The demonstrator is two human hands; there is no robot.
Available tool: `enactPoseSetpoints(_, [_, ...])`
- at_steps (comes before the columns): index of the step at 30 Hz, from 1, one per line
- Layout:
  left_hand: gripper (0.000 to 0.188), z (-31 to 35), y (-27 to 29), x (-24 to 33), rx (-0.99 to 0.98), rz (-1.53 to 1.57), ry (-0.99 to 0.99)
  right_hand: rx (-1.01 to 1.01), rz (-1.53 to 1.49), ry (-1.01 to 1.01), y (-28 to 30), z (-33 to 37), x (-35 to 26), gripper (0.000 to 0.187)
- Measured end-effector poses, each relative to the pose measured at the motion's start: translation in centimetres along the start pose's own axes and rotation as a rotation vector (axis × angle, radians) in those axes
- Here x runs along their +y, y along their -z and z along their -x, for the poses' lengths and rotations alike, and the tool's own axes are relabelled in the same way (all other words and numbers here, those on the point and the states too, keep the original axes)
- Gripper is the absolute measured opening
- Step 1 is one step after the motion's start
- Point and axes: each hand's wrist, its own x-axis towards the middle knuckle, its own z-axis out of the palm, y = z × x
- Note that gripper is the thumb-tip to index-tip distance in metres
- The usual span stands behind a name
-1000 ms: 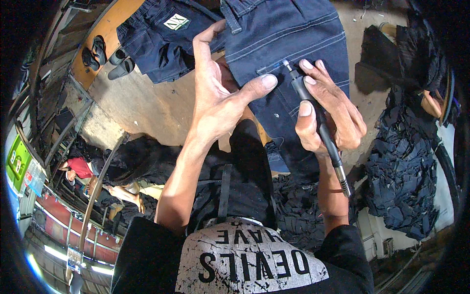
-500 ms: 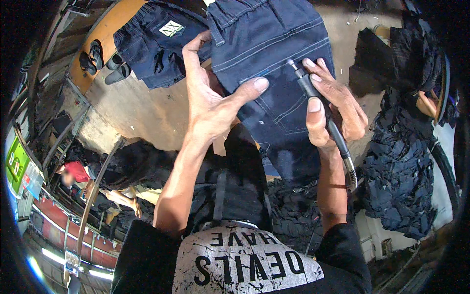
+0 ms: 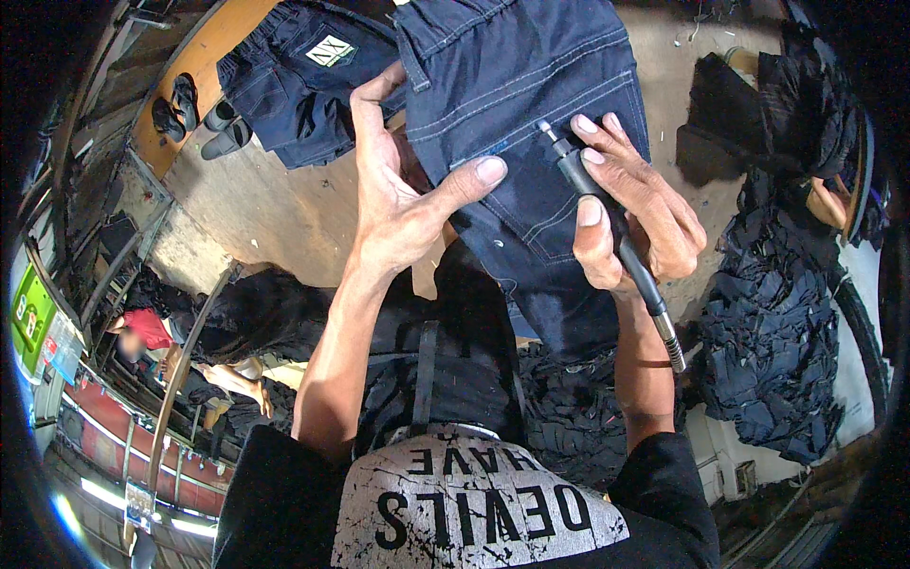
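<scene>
Stretched out in front of me is a pair of dark blue denim shorts (image 3: 517,71) with a gathered waistband, pale stitching and a pocket. My left hand (image 3: 403,199) grips its left edge, thumb on top and the other fingers mostly hidden at the edge and behind. A faint blue mark lies on the cloth near that thumb. In my right hand (image 3: 640,204) is a slim black pen-shaped handpiece (image 3: 573,169), with a short metal tip and a metal spring at its tail. The tip points up and left, close over the cloth by a seam; I cannot tell whether it touches.
More dark blue shorts (image 3: 308,81) with a pale patch lie at the upper left, near sandals (image 3: 226,131) on the floor. To the right is a large heap of dark cloth pieces (image 3: 773,322). Another person (image 3: 156,327) is at the far left. A hand (image 3: 829,204) shows at the right edge.
The handpiece and my right hand have shifted left across the cloth. My left hand has moved slightly left, still holding the shorts.
</scene>
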Motion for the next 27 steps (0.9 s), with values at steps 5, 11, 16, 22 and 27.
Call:
enactPoseSetpoints(5, [0.107, 0.1, 0.0, 0.0, 0.000, 0.008, 0.007, 0.019, 0.028, -0.007, 0.1, 0.0, 0.0, 0.022])
enactPoseSetpoints(11, [0.107, 0.1, -0.3, 0.1, 0.013, 0.022, 0.015, 0.040, 0.031, -0.018, 0.1, 0.1, -0.1, 0.023])
enactPoseSetpoints(16, [0.106, 0.3, -0.3, 0.4, 0.024, -0.027, 0.023, 0.072, 0.015, -0.014, 0.1, 0.3, 0.2, 0.023])
enactPoseSetpoints(22, [0.107, 0.3, -1.6, 1.2, 0.115, 0.011, 0.060, 0.109, -0.018, -0.025, 0.3, 0.4, 0.4, 0.022])
enactPoseSetpoints(27, [0.111, 0.0, -3.2, 1.7, 0.241, -0.194, 0.102, 0.245, -0.033, -0.108, 2.2, -0.5, 1.2, 0.022])
